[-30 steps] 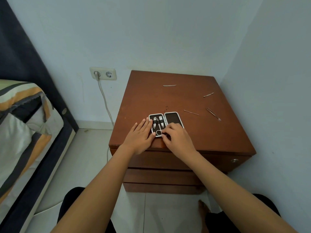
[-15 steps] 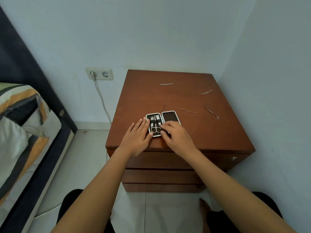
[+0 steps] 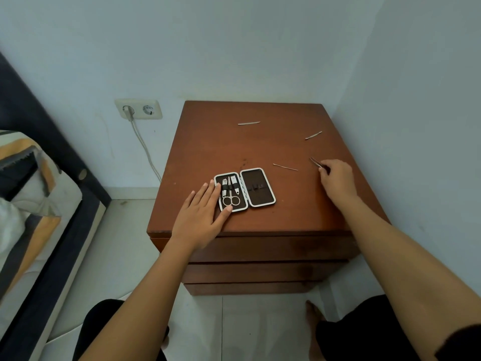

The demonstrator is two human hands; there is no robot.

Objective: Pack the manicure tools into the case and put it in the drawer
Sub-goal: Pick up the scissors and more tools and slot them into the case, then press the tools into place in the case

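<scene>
An open manicure case point(image 3: 257, 188) lies flat on the brown nightstand point(image 3: 213, 142). Its left half holds scissors point(image 3: 230, 200) and two small clippers; the right half is dark and bare. My left hand point(image 3: 201, 212) lies flat with fingers spread, touching the case's left edge. My right hand point(image 3: 337, 178) is at the right side of the top, fingers pinched on the tweezers point(image 3: 315, 161), whose tips stick out toward the back. Three thin metal tools lie loose: one point(image 3: 285, 167) near the case, one point(image 3: 248, 123) at the back, one point(image 3: 313, 135) at the back right.
The nightstand stands in a corner with walls behind and right. Its drawers point(image 3: 260, 248) below the top are shut. A wall socket point(image 3: 139, 109) with a plugged cable is left of it. A bed point(image 3: 31, 204) with striped bedding fills the left. My legs and a foot are on the tiled floor.
My right hand left the case and moved right to the tweezers, closing on them. My left hand stayed at the case's left edge.
</scene>
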